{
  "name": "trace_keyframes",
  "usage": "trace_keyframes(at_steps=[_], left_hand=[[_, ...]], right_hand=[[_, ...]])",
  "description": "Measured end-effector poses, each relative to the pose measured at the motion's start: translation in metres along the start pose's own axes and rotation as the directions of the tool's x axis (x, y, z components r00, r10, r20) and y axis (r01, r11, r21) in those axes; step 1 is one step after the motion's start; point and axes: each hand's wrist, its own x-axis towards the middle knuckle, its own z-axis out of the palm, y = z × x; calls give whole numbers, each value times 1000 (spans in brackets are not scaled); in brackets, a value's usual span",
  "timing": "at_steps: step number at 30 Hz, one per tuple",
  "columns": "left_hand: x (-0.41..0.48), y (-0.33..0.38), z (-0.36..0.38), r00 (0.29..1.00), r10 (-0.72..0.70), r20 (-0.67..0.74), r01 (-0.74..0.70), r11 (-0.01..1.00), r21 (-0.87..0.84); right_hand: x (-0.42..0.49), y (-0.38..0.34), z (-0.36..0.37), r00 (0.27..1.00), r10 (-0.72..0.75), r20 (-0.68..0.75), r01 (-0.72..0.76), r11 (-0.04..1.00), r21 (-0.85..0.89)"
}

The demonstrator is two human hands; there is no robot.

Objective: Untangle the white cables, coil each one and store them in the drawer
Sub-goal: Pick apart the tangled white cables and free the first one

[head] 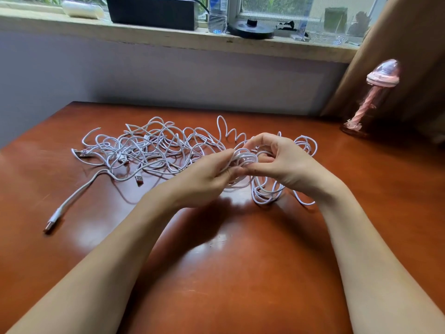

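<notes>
A tangle of white cables point(149, 148) sprawls over the far middle of the reddish wooden table point(216, 261). One cable trails to the front left and ends in a USB plug point(49, 225). A second USB plug point(139, 180) lies near the tangle's front edge. My left hand point(204, 179) and my right hand point(281, 160) meet above the table, both pinching a small bundle of white cable loops point(243, 159). More loops of that cable point(265, 191) hang down to the table under my right hand. No drawer is in view.
A pink jellyfish-shaped lamp point(375, 92) stands at the table's far right beside a brown curtain point(409, 44). The windowsill point(168, 37) behind holds a black box point(151, 10), a water bottle point(218, 15) and a black round dish point(250, 30).
</notes>
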Motion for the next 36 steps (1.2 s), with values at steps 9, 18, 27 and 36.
trace_keyframes(at_steps=[9,18,27,36], left_hand=[[-1,-1,-2,999,41,6,-41,997,62],[0,2,3,999,5,50,-16,976,219],[2,7,10,993,-26,117,-17,937,348],[3,7,10,995,-95,17,79,898,433]], right_hand=[[2,6,-10,1000,-10,28,9,999,35],[6,5,-2,992,-24,-125,18,999,-50],[5,3,4,951,-229,-206,179,955,-236],[3,-9,16,928,-308,-211,262,940,-220]])
